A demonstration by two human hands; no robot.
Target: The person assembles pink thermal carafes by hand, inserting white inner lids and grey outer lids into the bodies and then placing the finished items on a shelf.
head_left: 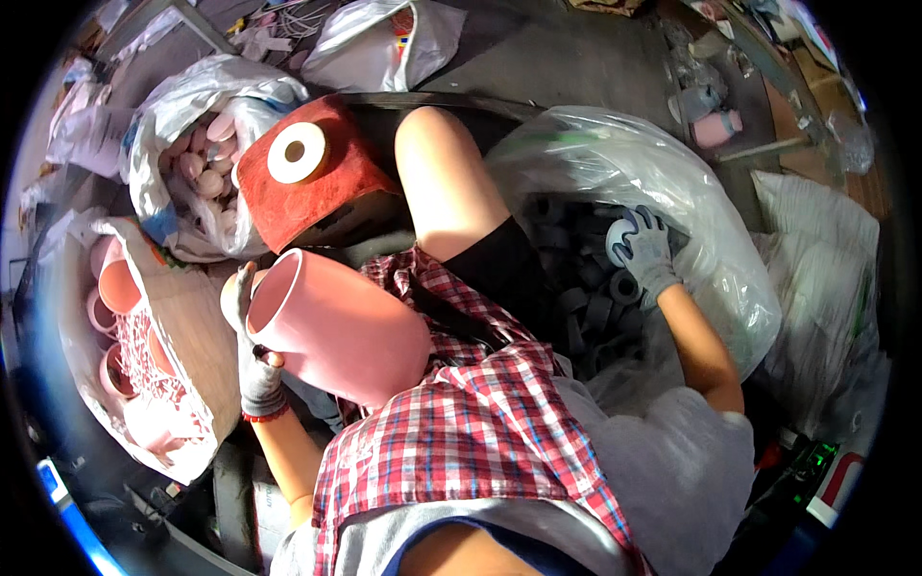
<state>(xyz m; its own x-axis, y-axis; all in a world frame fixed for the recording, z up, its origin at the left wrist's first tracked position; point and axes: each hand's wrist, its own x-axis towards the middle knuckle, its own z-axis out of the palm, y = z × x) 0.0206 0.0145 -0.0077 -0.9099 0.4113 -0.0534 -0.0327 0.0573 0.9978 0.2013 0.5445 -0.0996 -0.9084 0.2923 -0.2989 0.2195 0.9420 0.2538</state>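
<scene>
Holding the big pink pot, the left hand has its fingers and thumb at the pot's edge, near the mouth. The pot tips over the lap, and its mouth points away to the left. The right hand is down inside the clear bag, toward its right edge. Its fingers bend over a pale round thing, but I cannot tell if they grip it or just touch it. Dark rings lie all around there.

One bent knee sticks up between the clear bag and the red pad. The checked cloth covers the lap and meets the bottom of the pot.

I count one big pot, one red pad, and one white ring near the pad's upper left corner. Past the pad's left edge is one white bag with many pink discs, too heaped to count. One tan bag has at least three pink cups along its left edge, with red and white strips beside them. The dark rings are too piled up to count.
</scene>
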